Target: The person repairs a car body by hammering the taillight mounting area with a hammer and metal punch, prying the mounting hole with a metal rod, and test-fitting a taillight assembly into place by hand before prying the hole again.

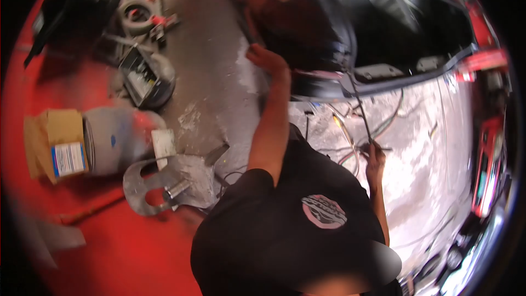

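My left hand (266,59) is raised at the upper middle, beside the edge of a dark, glossy vehicle panel (290,16). Its fingers look apart and slightly bent, with nothing seen in them; contact with the panel is unclear. Lower right, my right hand (375,156) is closed around a thin dark rod (362,115). The rod runs up to the corner of the dark vehicle frame (345,85). Hoses or cables (342,131) lie on the pale floor just left of my right hand.
At left, an open cardboard box (66,137) sits by a grey drum (112,140) on the red floor. A metal plate with a cut-out (192,178) is near my left elbow. Behind are a black bin (142,77) and a small wheel (137,13). Red equipment (485,170) stands far right.
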Demonstrator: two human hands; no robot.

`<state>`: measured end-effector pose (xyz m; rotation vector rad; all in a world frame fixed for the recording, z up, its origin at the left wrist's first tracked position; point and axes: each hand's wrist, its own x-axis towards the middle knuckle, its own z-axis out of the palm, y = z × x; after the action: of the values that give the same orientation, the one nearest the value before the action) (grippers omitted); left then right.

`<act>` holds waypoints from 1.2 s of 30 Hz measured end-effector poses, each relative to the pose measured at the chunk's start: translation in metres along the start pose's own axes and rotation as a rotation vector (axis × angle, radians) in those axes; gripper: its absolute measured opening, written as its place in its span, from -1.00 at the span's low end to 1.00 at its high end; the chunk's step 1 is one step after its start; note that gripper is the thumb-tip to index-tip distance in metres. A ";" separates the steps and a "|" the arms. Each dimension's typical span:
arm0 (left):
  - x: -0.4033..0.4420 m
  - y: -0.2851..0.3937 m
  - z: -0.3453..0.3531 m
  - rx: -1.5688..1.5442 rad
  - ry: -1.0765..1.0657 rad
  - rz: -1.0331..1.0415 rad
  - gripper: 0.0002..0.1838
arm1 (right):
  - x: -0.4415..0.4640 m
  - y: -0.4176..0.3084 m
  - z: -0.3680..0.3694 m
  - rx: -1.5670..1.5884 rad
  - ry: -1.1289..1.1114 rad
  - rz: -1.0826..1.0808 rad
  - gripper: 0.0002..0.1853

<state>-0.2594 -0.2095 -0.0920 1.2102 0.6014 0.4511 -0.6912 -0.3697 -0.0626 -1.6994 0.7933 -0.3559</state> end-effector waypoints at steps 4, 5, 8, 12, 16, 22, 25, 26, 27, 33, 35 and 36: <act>0.025 -0.028 -0.001 -0.037 -0.013 -0.054 -0.58 | -0.002 -0.041 0.017 0.196 0.112 0.275 -0.45; 0.031 -0.031 0.000 -0.044 -0.007 -0.081 -0.59 | 0.002 -0.047 0.016 0.271 0.148 0.312 -0.42; 0.001 0.014 -0.002 -0.014 -0.036 -0.120 -0.60 | 0.002 -0.040 0.024 0.440 0.271 0.263 -0.21; -0.021 0.052 -0.002 0.111 -0.043 -0.156 -0.61 | -0.009 -0.030 0.045 0.253 0.346 0.169 -0.28; 0.069 -0.041 -0.003 0.380 -0.088 0.094 -0.60 | -0.024 -0.019 0.030 -0.036 0.169 -0.054 -0.37; 0.068 -0.038 -0.001 0.748 -0.041 0.174 -0.67 | -0.023 -0.011 0.030 -0.928 0.252 -0.391 -0.38; 0.069 -0.025 -0.002 1.209 -0.144 0.197 -0.69 | -0.026 -0.042 0.019 -1.010 0.368 -0.472 -0.48; 0.069 -0.021 -0.001 1.493 -0.214 0.258 -0.69 | -0.024 -0.040 0.020 -0.955 0.404 -0.517 -0.53; 0.068 -0.018 -0.001 1.804 -0.284 0.354 -0.70 | -0.021 -0.037 0.021 -0.900 0.441 -0.564 -0.57; 0.069 -0.008 -0.005 3.029 -0.774 1.102 -0.74 | -0.005 -0.018 0.044 0.485 0.313 0.328 -0.43; 0.069 -0.005 -0.007 3.060 -0.843 1.152 -0.74 | -0.009 -0.027 0.053 0.468 0.418 0.323 -0.28; 0.071 -0.004 -0.007 3.055 -0.864 1.168 -0.75 | -0.013 -0.031 0.057 0.453 0.436 0.278 -0.26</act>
<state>-0.2096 -0.1617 -0.1111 -1.7666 0.5354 0.3578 -0.6555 -0.3158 -0.0474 -1.0822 1.1526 -0.6695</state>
